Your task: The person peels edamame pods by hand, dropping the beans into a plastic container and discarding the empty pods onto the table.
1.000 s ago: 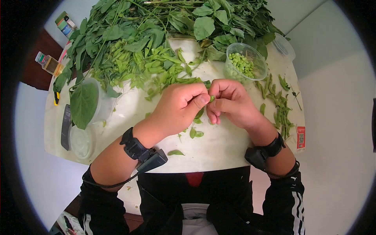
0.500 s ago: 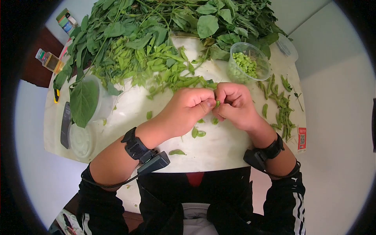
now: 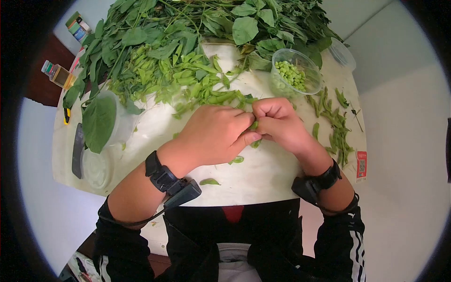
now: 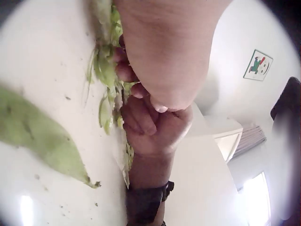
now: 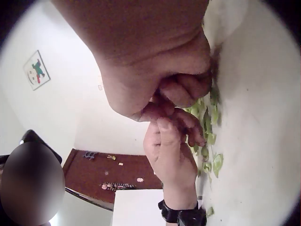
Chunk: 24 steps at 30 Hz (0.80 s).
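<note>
In the head view, the left hand [image 3: 211, 134] and right hand [image 3: 283, 124] pinched a green pod [image 3: 254, 125] where they met. From the left wrist, a loose pod [image 4: 40, 136] lay apart from them; from the right wrist, the hands hid the green pod.

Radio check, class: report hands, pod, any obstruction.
Left hand, right hand: together, pinching green pod. Pod partly hidden. Loose pod on tabletop; nothing visibly blocking.

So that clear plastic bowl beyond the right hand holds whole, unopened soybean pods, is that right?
No, the contents are wrong: the clear plastic bowl beyond the right hand holds loose, shelled green soybeans, as the head view shows.
</note>
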Each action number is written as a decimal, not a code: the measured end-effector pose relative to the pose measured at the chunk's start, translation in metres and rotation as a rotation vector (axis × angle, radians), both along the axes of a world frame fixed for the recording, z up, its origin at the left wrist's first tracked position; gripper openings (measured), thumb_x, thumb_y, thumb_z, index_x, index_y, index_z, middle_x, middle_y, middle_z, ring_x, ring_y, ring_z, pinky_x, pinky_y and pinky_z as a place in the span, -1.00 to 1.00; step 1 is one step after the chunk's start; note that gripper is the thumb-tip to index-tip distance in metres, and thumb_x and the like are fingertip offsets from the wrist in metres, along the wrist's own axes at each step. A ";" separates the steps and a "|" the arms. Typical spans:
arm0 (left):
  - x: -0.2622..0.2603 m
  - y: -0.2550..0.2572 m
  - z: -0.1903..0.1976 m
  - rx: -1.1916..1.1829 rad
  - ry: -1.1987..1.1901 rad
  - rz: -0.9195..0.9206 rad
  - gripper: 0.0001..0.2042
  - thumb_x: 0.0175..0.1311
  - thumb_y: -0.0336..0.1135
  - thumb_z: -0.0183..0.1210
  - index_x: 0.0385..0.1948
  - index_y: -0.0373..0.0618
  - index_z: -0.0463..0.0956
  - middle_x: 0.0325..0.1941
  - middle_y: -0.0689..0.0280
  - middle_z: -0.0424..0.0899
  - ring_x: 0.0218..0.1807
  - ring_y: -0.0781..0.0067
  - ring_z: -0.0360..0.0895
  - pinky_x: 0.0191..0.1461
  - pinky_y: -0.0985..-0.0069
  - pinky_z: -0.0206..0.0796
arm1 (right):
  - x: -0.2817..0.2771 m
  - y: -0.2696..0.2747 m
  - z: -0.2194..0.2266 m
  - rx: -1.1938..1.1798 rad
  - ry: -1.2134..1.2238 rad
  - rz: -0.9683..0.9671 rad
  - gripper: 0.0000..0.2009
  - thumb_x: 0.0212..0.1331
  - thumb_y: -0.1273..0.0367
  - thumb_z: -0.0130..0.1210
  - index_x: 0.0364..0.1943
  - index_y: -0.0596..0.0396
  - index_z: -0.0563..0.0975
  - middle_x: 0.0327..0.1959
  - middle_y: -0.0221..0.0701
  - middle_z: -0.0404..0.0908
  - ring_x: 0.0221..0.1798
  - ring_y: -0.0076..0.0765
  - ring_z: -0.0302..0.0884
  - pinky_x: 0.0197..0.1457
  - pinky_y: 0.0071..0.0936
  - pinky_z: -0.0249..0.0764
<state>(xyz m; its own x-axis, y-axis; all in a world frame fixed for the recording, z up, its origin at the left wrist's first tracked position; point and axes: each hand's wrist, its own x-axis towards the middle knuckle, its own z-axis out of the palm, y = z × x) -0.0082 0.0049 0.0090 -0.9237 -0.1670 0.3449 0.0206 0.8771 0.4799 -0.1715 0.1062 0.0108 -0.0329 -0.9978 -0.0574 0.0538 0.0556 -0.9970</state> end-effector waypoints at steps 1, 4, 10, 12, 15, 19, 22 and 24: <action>0.001 0.000 0.001 0.001 0.000 -0.003 -0.74 0.21 -0.14 0.16 -0.48 -0.16 0.44 -0.55 0.12 0.51 -0.45 -0.01 0.49 -0.39 0.19 0.29 | 0.000 -0.001 0.001 0.042 -0.034 0.038 -0.76 -0.03 0.59 0.01 -0.68 0.07 0.22 -0.67 -0.63 0.21 -0.58 -0.76 0.08 -0.57 -0.63 0.01; 0.003 0.000 0.002 -0.065 -0.088 -0.025 -0.75 0.23 -0.15 0.13 -0.50 -0.15 0.45 -0.55 0.14 0.53 -0.44 0.01 0.50 -0.37 0.17 0.31 | -0.004 -0.001 0.001 0.149 -0.147 0.139 -0.76 -0.02 0.58 0.04 -0.69 0.06 0.25 -0.69 -0.63 0.23 -0.64 -0.76 0.09 -0.62 -0.63 0.00; 0.006 0.004 0.003 -0.111 -0.195 -0.059 -0.74 0.24 -0.15 0.10 -0.52 -0.16 0.44 -0.57 0.14 0.52 -0.44 0.01 0.51 -0.36 0.15 0.29 | -0.010 -0.003 0.003 0.181 -0.100 0.223 -0.77 -0.12 0.66 0.02 -0.71 0.10 0.26 -0.76 -0.56 0.26 -0.78 -0.75 0.09 -0.75 -0.65 -0.09; 0.008 0.004 0.005 -0.094 -0.185 -0.086 -0.74 0.25 -0.17 0.09 -0.54 -0.16 0.43 -0.59 0.14 0.50 -0.45 0.02 0.50 -0.37 0.14 0.28 | -0.010 -0.003 0.006 0.197 -0.104 0.239 -0.77 -0.13 0.66 0.04 -0.71 0.11 0.27 -0.77 -0.56 0.26 -0.80 -0.74 0.11 -0.76 -0.64 -0.08; 0.009 0.004 0.003 -0.077 -0.141 -0.106 -0.74 0.26 -0.19 0.07 -0.57 -0.15 0.41 -0.62 0.14 0.48 -0.47 0.02 0.49 -0.39 0.13 0.26 | -0.015 -0.001 0.007 0.225 -0.132 0.281 -0.77 -0.10 0.63 0.07 -0.70 0.11 0.28 -0.78 -0.57 0.25 -0.80 -0.72 0.14 -0.75 -0.64 -0.05; 0.009 0.003 0.002 -0.029 -0.103 -0.110 -0.73 0.25 -0.20 0.05 -0.59 -0.15 0.39 -0.64 0.15 0.46 -0.50 0.01 0.47 -0.41 0.13 0.25 | -0.016 -0.001 0.009 0.234 -0.093 0.300 -0.78 -0.06 0.62 0.07 -0.68 0.13 0.29 -0.78 -0.55 0.26 -0.81 -0.69 0.20 -0.76 -0.64 0.00; 0.009 0.003 0.005 -0.063 -0.134 -0.081 -0.74 0.24 -0.21 0.04 -0.59 -0.13 0.39 -0.64 0.15 0.45 -0.51 0.01 0.46 -0.44 0.13 0.24 | -0.015 0.001 0.008 0.187 -0.121 0.270 -0.79 -0.02 0.62 0.08 -0.66 0.14 0.32 -0.77 -0.53 0.29 -0.80 -0.68 0.22 -0.75 -0.64 0.01; 0.009 0.004 0.006 -0.079 -0.124 -0.068 -0.75 0.23 -0.20 0.05 -0.59 -0.12 0.39 -0.66 0.15 0.44 -0.52 0.02 0.46 -0.45 0.13 0.23 | -0.016 0.002 0.008 0.173 -0.128 0.282 -0.81 0.00 0.62 0.09 -0.64 0.15 0.34 -0.77 -0.52 0.31 -0.80 -0.67 0.23 -0.74 -0.64 0.03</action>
